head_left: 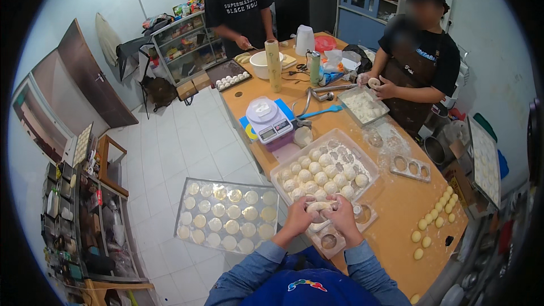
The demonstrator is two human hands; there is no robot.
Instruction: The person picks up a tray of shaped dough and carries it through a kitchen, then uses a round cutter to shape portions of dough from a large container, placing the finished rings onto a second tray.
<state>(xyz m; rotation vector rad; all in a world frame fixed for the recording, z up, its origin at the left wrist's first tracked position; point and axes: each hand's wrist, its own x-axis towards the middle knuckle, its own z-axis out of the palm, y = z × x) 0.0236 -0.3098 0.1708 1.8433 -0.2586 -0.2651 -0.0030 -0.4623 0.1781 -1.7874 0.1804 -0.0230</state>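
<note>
Left hand (301, 216) and right hand (341, 215) are both curled, fingertips pinching one piece of dough (319, 207) over the table's (396, 215) near edge, by the tub (374, 173); light, even thumb pressure would likely keep its thickness uniform and avoid tearing
</note>
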